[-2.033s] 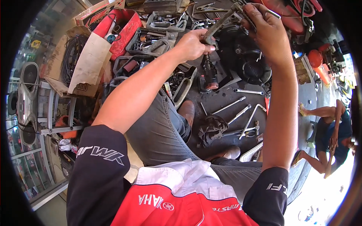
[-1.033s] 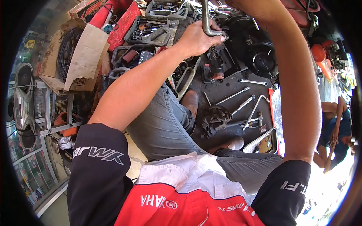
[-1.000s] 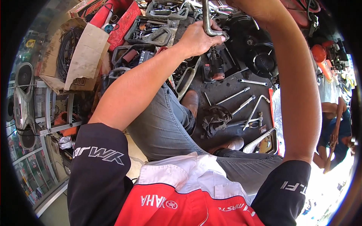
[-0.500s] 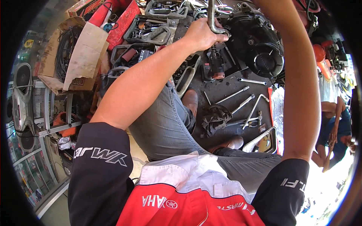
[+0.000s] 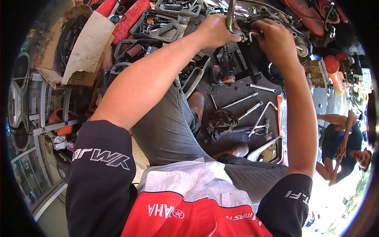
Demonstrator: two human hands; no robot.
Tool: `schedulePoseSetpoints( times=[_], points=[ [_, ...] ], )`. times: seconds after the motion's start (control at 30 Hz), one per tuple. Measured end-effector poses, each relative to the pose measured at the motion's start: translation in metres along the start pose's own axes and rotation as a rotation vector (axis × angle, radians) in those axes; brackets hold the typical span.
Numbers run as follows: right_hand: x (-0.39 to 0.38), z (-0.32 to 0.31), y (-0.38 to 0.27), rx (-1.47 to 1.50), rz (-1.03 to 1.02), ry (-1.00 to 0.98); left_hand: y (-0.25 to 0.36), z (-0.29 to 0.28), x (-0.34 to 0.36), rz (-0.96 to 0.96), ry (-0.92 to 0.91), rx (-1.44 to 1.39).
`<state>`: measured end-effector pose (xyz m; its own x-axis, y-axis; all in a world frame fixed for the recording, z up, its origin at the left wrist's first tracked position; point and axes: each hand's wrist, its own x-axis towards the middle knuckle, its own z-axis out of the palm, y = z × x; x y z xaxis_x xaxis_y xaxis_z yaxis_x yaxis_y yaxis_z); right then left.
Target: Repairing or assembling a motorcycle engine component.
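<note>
My left hand (image 5: 218,31) is closed around the lower end of a bent metal lever (image 5: 231,15), whose shaft rises past the top edge. Close beside it, my right hand (image 5: 277,41) grips a small L-shaped hex key (image 5: 254,34); its bent silver end points toward the lever's end. Under my right hand sits a black engine part (image 5: 275,74), mostly hidden by the hand and wrist. Below my left hand a dark power tool (image 5: 227,69) with a red end lies on the ground.
Toward my feet lie a combination wrench (image 5: 261,87), a long socket bar (image 5: 240,101), an L-shaped wrench (image 5: 262,119), a hammer (image 5: 267,126), a dark rag (image 5: 222,125) and a tray (image 5: 254,155). Tool trays (image 5: 158,29) and a cardboard box (image 5: 85,49) stand left. Another person (image 5: 341,146) sits right.
My right hand has come down from the top edge, bringing the hex key next to my left hand. My left hand still grips the lever. The view has shifted slightly.
</note>
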<state>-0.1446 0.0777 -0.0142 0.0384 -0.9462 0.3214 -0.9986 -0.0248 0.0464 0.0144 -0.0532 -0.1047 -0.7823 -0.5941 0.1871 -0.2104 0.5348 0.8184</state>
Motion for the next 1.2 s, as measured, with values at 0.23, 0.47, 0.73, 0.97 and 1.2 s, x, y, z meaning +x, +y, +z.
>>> schedulePoseSetpoints(
  times=[0.23, 0.47, 0.73, 0.97, 1.2],
  points=[
    [-0.005, 0.01, -0.004, -0.142, -0.016, -0.082, 0.001, -0.001, 0.0, 0.039, 0.027, 0.082],
    [-0.007, 0.008, 0.001, 0.007, -0.005, -0.138, 0.001, -0.005, 0.004, 0.012, -0.025, 0.07],
    [0.024, -0.072, 0.03, 1.28, 0.485, 0.206, 0.003, -0.033, 0.013, -0.001, -0.256, -0.161],
    [0.039, -0.025, 0.035, 1.243, 0.523, 0.384, -0.001, -0.069, 0.03, 0.016, -0.248, -0.313],
    [0.03, -0.013, 0.036, 1.16, 0.535, 0.343, 0.019, -0.068, 0.044, -0.203, -0.039, -0.618]
  ],
)
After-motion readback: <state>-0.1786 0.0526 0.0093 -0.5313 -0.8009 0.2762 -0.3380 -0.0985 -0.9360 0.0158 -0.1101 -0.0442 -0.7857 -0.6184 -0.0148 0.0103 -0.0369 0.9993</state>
